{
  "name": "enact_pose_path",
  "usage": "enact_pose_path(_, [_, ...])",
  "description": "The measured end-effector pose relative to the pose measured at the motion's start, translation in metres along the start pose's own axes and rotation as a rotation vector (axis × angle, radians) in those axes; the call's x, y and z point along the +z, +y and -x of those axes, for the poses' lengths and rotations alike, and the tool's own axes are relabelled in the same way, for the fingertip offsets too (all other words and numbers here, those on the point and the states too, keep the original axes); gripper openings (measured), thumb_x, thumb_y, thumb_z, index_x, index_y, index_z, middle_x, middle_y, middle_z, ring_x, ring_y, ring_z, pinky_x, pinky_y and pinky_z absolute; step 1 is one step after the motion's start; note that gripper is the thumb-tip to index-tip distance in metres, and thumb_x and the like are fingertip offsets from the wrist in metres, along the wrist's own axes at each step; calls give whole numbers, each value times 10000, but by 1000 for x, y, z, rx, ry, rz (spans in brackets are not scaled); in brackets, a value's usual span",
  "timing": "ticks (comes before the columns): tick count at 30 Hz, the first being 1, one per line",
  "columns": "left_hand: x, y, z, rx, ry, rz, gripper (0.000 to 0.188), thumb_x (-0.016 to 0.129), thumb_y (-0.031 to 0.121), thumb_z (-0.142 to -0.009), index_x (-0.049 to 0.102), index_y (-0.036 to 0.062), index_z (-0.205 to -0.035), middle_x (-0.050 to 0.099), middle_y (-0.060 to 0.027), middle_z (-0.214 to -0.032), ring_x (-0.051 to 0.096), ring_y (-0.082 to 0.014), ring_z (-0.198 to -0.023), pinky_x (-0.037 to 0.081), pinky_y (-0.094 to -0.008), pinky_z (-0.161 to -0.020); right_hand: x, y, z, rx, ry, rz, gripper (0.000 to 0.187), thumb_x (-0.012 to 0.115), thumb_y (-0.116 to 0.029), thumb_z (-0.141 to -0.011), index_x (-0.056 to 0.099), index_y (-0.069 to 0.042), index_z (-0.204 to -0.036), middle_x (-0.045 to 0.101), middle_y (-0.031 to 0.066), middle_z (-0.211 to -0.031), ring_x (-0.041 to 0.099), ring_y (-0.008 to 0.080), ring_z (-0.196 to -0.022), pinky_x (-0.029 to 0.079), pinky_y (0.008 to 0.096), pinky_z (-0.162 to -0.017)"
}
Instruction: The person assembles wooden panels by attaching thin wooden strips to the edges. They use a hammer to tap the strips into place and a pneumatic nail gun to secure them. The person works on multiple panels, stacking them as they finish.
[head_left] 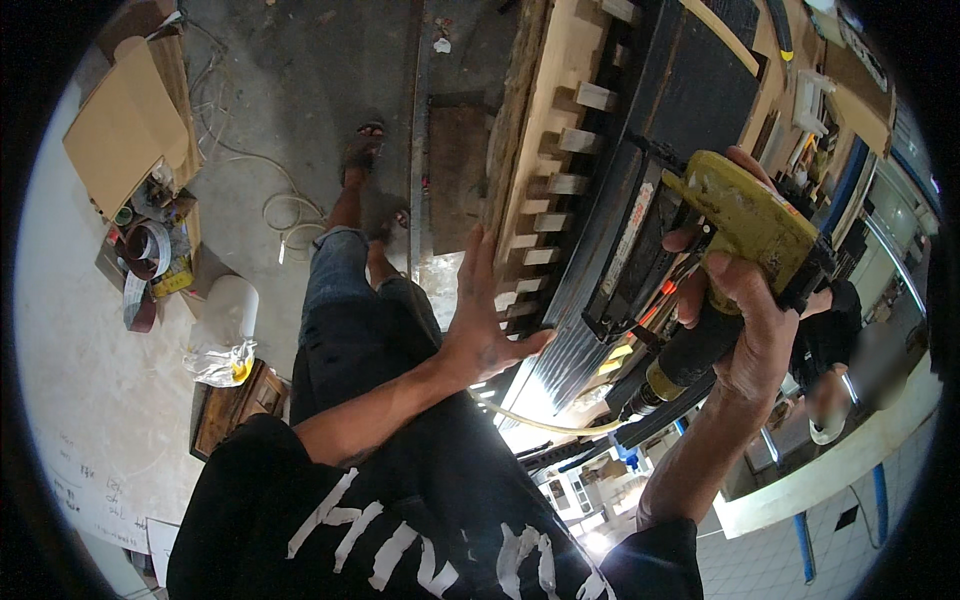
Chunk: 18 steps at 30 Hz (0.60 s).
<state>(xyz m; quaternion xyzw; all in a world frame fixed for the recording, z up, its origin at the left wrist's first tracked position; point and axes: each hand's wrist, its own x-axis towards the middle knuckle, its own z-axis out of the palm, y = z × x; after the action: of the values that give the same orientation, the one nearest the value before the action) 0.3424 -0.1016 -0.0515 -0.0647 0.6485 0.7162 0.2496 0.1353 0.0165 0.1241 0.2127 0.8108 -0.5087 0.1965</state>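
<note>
My right hand [745,320] is wrapped round the handle of a worn yellow-green air nailer [755,215] with a black magazine. A pale air hose [550,425] joins the base of its handle. The nailer is held over a dark ridged board [560,365]. My left hand [482,325] lies with its fingers stretched out and thumb spread, beside a long pale wooden board [540,110] and holding nothing. Several short light wood blocks [577,140] stick out in a row between that board and the dark one. Whether my left fingertips press on the wood, I cannot tell.
A loose hose [290,215] coils on the concrete floor at the left. Cardboard [130,125], sanding belt rolls [147,250] and a white container [228,305] stand by the left wall. Tools clutter the bench at right, where another person [830,340] is near.
</note>
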Motion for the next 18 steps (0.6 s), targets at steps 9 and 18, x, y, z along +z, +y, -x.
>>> enact_pose_path(9, [-1, -1, 1, -39, -19, 4, 1380, 885, 407, -766, -183, 91, -1581, -22, -288, -1603, 124, -487, -1502, 381, -611, -1165, -5, -11, -2, 26, -73, 96, 715, 736, -181, -837, 460, 45, -1456, 742, 175, -923, 661, 133, -524, 572, 257, -456])
enact_pose_path(18, [-3, 2, -3, -37, -28, -240, 1410, 839, 579, -749, -189, 77, -1574, -20, -306, -1599, 111, -519, -1486, 295, -649, -1185, -14, -19, -29, -27, -126, 47, 698, 728, -196, -831, 488, 54, -1437, 747, 192, -936, 660, 140, -528, 561, 257, -452])
